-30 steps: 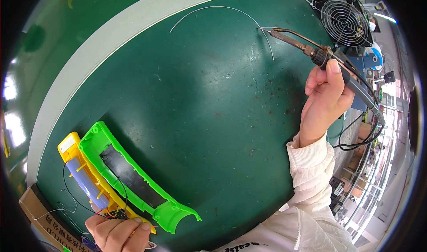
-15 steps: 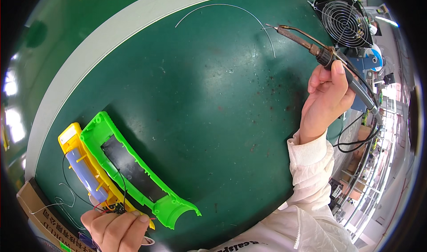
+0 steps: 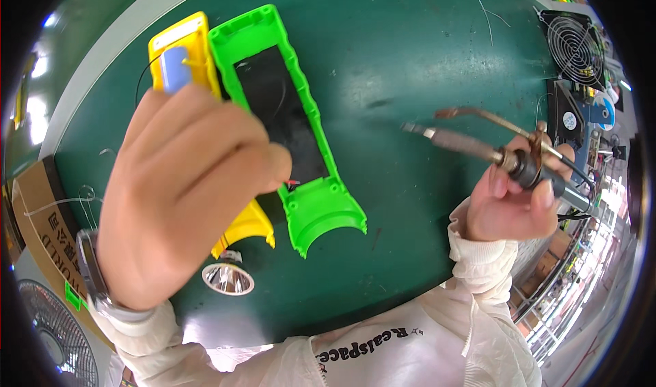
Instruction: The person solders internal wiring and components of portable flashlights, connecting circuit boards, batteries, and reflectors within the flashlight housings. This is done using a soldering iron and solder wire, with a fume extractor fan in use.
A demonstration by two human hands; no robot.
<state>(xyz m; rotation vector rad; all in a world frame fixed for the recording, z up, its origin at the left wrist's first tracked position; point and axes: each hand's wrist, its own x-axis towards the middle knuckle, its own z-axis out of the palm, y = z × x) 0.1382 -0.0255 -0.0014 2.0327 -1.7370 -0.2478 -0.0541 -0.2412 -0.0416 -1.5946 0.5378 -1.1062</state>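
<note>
While the green half-shell [image 3: 287,124] lies flat on the dark green worktop [image 3: 410,59], open side up with a black panel set in its hollow, the yellow half-shell [image 3: 183,52] is seen just beside it on its left, the two edges touching or nearly so. A thin red lead end shows at the lower rim of the black panel, close to the left hand's fingertips [image 3: 277,172].

The left hand [image 3: 181,196] is held over both shells, its fingers curled and pinched narrow at that rim; whether the lead itself is gripped cannot be told. The right hand [image 3: 512,202] is closed fully round the handle of a soldering iron [image 3: 478,148], whose tip is raised above the worktop and pointed leftward, well apart from the shells.

Judgement: a wiring step inside the green shell appears to be in hand, with the lead being positioned. The next move would call for the iron tip to be brought to the lead end while the left fingers keep it steady and clear of the heat.

Further out, a silver reflector cup [image 3: 227,278] lies near the lower end of the yellow shell, a small fan [image 3: 577,45] stands at the far right edge, and a cardboard box [image 3: 37,216] sits at the left.
</note>
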